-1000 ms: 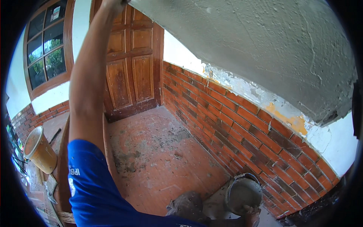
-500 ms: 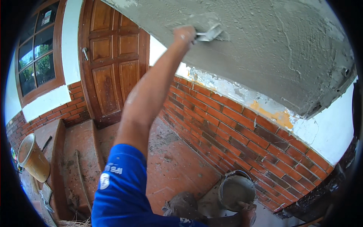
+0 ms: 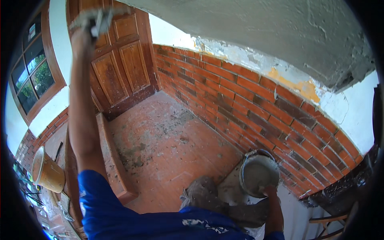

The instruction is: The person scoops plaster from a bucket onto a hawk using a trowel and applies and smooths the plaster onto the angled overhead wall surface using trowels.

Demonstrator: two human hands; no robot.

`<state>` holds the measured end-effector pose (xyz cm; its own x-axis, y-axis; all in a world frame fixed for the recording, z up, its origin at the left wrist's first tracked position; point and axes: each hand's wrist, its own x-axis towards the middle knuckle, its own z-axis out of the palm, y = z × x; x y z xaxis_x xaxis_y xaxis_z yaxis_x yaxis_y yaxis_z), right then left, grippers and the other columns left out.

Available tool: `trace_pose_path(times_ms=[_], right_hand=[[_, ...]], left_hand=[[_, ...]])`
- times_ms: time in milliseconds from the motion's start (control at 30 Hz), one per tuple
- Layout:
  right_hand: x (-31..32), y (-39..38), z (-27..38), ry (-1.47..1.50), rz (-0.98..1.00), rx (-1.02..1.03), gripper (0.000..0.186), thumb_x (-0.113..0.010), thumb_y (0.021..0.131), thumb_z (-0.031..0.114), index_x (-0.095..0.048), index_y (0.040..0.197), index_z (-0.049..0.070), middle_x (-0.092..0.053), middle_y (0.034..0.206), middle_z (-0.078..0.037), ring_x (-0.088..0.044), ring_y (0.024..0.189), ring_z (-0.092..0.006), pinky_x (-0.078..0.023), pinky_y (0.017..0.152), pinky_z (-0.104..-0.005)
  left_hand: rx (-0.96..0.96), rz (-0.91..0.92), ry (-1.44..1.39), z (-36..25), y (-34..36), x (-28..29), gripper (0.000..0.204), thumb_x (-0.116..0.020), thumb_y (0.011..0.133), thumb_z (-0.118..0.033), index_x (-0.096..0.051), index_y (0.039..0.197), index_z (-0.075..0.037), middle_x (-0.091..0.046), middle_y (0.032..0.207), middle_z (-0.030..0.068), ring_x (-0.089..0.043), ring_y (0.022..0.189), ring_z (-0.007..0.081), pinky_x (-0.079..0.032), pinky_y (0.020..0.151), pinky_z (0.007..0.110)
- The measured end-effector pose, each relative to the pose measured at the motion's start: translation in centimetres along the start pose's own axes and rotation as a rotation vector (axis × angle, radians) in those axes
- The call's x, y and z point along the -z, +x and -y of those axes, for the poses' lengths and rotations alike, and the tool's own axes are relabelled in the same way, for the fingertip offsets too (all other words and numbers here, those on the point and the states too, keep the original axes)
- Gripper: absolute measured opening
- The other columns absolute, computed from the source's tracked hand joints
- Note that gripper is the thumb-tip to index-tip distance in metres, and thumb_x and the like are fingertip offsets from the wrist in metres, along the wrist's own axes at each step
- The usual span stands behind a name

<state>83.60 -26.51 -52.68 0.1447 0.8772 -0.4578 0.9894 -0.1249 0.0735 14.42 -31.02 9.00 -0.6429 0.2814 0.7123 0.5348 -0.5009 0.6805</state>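
Note:
My left hand [image 3: 82, 45] is raised at the upper left, in front of the wooden door, wrapped round the handle of a plastering trowel [image 3: 98, 21]. The trowel is smeared with grey mortar and blurred by motion. It is apart from the wet grey plaster [image 3: 256, 24] on the sloping slab above. At the lower right my right hand [image 3: 270, 191] grips the near rim of a bucket [image 3: 241, 175], its fingers partly inside and hard to see. Grey mortar [image 3: 258, 173] lies in the bucket.
A brick wall [image 3: 240, 96] runs along the right beneath peeling white paint. The wooden door [image 3: 134, 66] stands ahead, beyond reddish steps [image 3: 116, 164] and a mortar-spattered floor [image 3: 172, 148]. A yellowish tub [image 3: 51, 174] is at the left, a wooden chair [image 3: 330, 220] at the lower right.
My left hand has swung the trowel off the plastered slab, up and to the left. The view has shifted, and my right hand remains at the bucket, now reaching over its rim.

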Motion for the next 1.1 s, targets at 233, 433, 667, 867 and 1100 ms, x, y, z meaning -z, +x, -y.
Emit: trace_pose_path(times_ms=[233,433,667,867,1100], right_hand=[[-1.7,0.8,1.1,0.171,-0.112,0.213,0.051,-0.056,0.078,0.05,-0.066,0.091,0.001,-0.064,0.099,-0.022,-0.06,0.098,-0.0363,-0.045,0.088,-0.0428],[1.2,-4.7,-1.0,0.818,-0.16,0.204,0.041,-0.072,0.074,0.038,-0.063,0.067,-0.001,-0.064,0.068,-0.011,-0.059,0.058,-0.0173,-0.045,0.051,-0.0341],[4.2,-11.4,-4.5,1.345,0.012,-0.069,0.042,-0.071,0.077,0.042,-0.058,0.065,0.003,-0.049,0.052,-0.002,-0.041,0.04,-0.0082,-0.029,0.035,-0.0233],[5.6,-16.4,-4.5,1.5,-0.193,0.072,0.04,-0.067,0.082,0.038,-0.059,0.071,0.0,-0.049,0.055,0.0,-0.043,0.042,-0.0073,-0.029,0.035,-0.0236],[12.2,-22.2,0.3,1.118,-0.579,0.332,0.04,-0.067,0.079,0.019,-0.059,0.11,-0.007,-0.063,0.078,-0.01,-0.061,0.067,-0.0191,-0.048,0.063,-0.03]], left_hand=[[0.415,0.394,-0.092,16.7,-29.3,2.6,0.021,-0.043,0.093,-0.011,-0.062,0.091,-0.001,-0.06,0.073,0.001,-0.053,0.063,0.01,-0.041,0.053,0.024],[0.544,0.578,-0.069,20.8,-46.4,-3.3,0.015,-0.049,0.081,0.0,-0.061,0.091,0.0,-0.057,0.069,-0.0006,-0.048,0.06,0.0076,-0.038,0.05,0.024],[0.743,1.136,-0.014,18.0,-53.2,-12.6,0.017,-0.053,0.08,-0.001,-0.063,0.093,0.003,-0.065,0.081,0.0061,-0.058,0.071,0.0147,-0.047,0.063,0.03],[0.538,1.092,-0.19,23.7,-64.4,-18.4,0.024,-0.06,0.078,-0.013,-0.066,0.097,0.002,-0.068,0.086,0.0154,-0.066,0.079,0.0252,-0.05,0.073,0.036],[0.613,1.161,-0.189,17.6,-66.6,-22.0,0.027,-0.061,0.077,-0.014,-0.065,0.098,0.002,-0.068,0.087,0.0181,-0.065,0.08,0.0232,-0.049,0.075,0.035]])
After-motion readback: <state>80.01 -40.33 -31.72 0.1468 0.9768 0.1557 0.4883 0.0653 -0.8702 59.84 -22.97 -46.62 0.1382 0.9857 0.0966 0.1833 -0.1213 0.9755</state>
